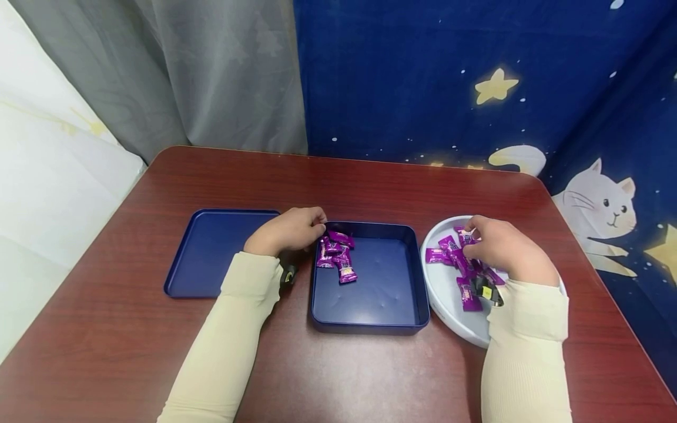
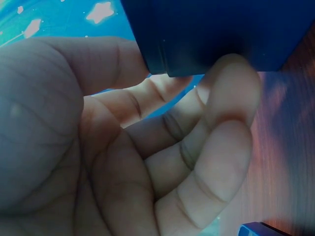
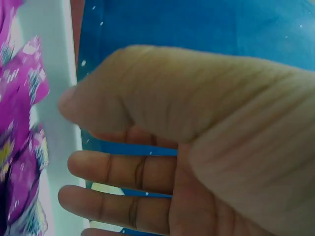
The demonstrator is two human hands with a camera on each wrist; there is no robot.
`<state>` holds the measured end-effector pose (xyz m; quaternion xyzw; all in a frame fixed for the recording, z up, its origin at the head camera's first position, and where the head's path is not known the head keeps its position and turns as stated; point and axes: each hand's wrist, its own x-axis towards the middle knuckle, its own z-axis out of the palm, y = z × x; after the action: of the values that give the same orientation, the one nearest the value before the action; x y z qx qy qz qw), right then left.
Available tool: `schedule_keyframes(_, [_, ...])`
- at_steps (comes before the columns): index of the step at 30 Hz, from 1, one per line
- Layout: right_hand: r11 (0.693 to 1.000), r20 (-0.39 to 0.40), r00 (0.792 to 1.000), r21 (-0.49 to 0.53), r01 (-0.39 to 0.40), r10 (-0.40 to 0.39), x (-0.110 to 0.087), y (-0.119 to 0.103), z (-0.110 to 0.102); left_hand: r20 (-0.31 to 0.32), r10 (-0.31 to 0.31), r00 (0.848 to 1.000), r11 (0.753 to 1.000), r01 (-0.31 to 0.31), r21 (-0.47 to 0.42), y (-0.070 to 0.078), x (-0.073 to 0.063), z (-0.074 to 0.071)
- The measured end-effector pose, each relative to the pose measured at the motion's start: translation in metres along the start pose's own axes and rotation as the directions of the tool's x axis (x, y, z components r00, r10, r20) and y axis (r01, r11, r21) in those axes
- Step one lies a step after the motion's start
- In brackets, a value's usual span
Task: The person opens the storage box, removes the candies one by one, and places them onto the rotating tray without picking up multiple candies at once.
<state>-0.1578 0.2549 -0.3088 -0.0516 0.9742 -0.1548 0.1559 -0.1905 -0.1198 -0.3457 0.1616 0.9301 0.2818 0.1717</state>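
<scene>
A dark blue rectangular box (image 1: 386,282) stands mid-table, with several purple wrapped candies (image 1: 346,267) in its far left part. My left hand (image 1: 292,229) holds the box's far left corner; in the left wrist view, thumb and fingers (image 2: 231,88) meet the box wall (image 2: 197,34) there. Right of the box is a round white plate (image 1: 441,285) bearing several more purple candies (image 1: 469,296). Over the plate's far part is my right hand (image 1: 499,244), close above the candies. The right wrist view shows its fingers (image 3: 123,169) extended, thumb apart, no candy visible between them.
A flat blue lid (image 1: 211,252) lies on the brown table (image 1: 381,376) left of the box, partly behind my left forearm. The plate's rim sits right beside the box's right wall. Behind the table hang grey and blue curtains (image 1: 391,76).
</scene>
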Motion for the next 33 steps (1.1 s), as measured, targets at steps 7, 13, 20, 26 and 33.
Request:
schedule_keyframes(7, [0.994,-0.024,0.994,-0.007,0.110,-0.110,-0.004,-0.032,-0.002,0.006,-0.004,1.000,1.000,0.004,0.009,0.002,-0.001,-0.001])
schedule_keyframes(13, [0.980,-0.024,0.980,-0.032,0.195,-0.196,-0.006,-0.059,0.002,0.009,-0.010,1.000,1.000,0.010,0.006,0.003,-0.002,-0.001])
schedule_keyframes(20, [0.947,-0.035,0.949,-0.082,0.311,-0.314,-0.003,-0.084,0.013,0.008,-0.006,1.000,1.000,0.006,0.008,0.002,-0.002,-0.002])
schedule_keyframes(26, [0.932,-0.002,0.936,-0.099,0.349,-0.351,0.006,-0.099,0.028,0.009,-0.009,1.000,1.000,0.009,0.002,0.002,-0.001,-0.002])
schedule_keyframes(33, [0.921,0.038,0.930,-0.136,0.366,-0.365,0.011,-0.114,0.040,0.010,-0.010,1.000,1.000,0.009,0.007,0.002,-0.002,-0.001])
